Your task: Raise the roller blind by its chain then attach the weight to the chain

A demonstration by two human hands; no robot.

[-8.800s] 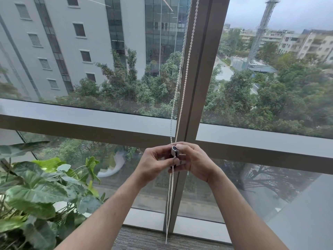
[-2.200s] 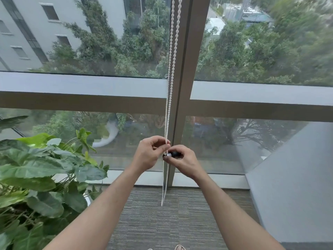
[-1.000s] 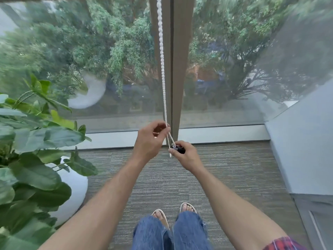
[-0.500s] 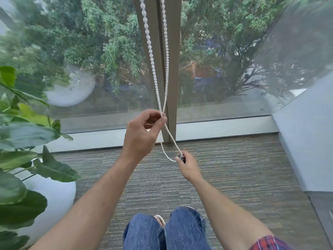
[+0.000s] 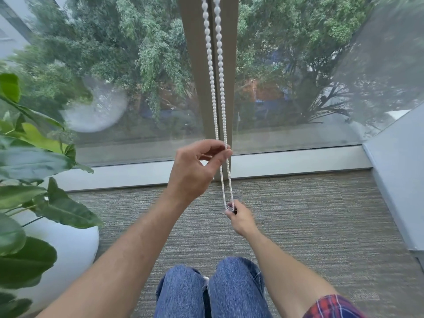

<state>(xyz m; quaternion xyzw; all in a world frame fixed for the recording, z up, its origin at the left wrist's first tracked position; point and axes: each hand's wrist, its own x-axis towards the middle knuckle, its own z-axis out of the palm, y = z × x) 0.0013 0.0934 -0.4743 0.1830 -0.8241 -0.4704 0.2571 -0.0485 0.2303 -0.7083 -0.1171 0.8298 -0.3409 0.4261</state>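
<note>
Nearest, the right hand [image 5: 241,218] is low over the carpet [image 5: 321,214], fingers pinched on the small dark weight [image 5: 230,207] at the bottom of the bead chain [image 5: 215,92] loop. Higher, the left hand [image 5: 195,171] pinches the strands between thumb and forefinger. No blind covers the glass — raising looks done; whether the weight is clipped fast, I cannot tell. A leafy plant [image 5: 29,157] in a white pot [image 5: 68,249] stands left, well apart; the mullion [image 5: 199,65] lies beyond. Nothing obstructs.

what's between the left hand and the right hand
In the head view, two strands of the bead chain span from the left hand to the right hand; carpet behind.
</note>
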